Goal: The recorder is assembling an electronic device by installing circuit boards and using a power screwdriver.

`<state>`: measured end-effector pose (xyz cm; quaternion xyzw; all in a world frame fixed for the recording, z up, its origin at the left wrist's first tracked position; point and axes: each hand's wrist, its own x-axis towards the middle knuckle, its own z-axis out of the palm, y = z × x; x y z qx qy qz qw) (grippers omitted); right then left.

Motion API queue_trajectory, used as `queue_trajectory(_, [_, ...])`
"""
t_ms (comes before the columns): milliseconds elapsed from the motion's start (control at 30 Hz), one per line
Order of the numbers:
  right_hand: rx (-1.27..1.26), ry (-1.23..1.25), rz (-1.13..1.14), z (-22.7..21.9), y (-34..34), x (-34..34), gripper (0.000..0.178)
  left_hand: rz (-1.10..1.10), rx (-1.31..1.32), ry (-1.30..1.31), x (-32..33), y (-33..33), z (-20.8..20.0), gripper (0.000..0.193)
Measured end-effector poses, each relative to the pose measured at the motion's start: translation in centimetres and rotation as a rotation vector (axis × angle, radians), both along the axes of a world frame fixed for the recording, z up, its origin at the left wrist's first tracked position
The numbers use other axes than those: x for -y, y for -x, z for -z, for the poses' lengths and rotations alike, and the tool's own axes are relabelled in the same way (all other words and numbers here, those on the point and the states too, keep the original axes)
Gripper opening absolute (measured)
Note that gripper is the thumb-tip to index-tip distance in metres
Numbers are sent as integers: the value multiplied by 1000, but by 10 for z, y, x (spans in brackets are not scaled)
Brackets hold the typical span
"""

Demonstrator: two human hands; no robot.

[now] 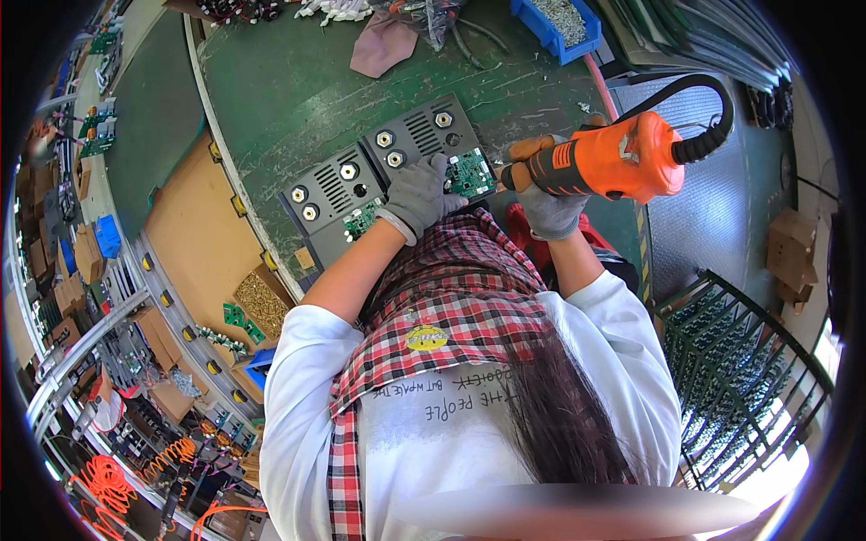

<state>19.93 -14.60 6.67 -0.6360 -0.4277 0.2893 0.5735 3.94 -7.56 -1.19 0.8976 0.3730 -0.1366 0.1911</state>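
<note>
Two dark grey metal panels (pixel 329 171) with slots and brass-coloured round fittings lie side by side on the green workbench. A green circuit board (pixel 469 173) sits at the near right corner of the right-hand panel. My left hand (pixel 417 200), in a grey glove, rests on the panels, its fingers stretched out against the board's left edge. An orange and black electric screwdriver (pixel 600 162) is gripped in my gloved right hand (pixel 548 194); its tip points left, toward the board's right edge. Another green circuit board (pixel 363 219) on the left panel is partly hidden by my left hand.
Toward the back of the workbench (pixel 271 99) are a blue bin (pixel 564 32) of small parts, a pink cloth (pixel 383 43) and pliers (pixel 478 45). A thick black cable (pixel 717 113) leaves the tool. A conveyor frame (pixel 194 334) runs along the left; a rack of boards (pixel 740 379) stands right.
</note>
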Motion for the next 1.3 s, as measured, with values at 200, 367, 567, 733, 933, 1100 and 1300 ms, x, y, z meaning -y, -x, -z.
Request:
queue_trajectory(200, [-5,-30,-31,0,1,-2,10,32,-17,-36,-2,-3,-3,65])
queue_trajectory(367, [-30,-35,-64,-4,4,2,10,31,-26,-52,0,-3,0,66])
queue_trajectory(567, [479,-141,-233,2,-5,5,22,-18,27,-5,1,-1,3,65])
queue_trajectory(733, [518,-90,-220,-2,2,3,17,-34,7,51,-1,-2,1,63])
queue_trajectory(933, [392,-28,-180,-3,7,-3,14,-81,37,133,-1,1,2,62])
queue_trajectory(1100, [4,-237,-148,-22,0,-10,15,-369,426,242,-9,23,-23,35])
queue_trajectory(1300, [-368,-526,-118,-43,16,-22,23,-1169,1068,1492,-6,42,-59,11])
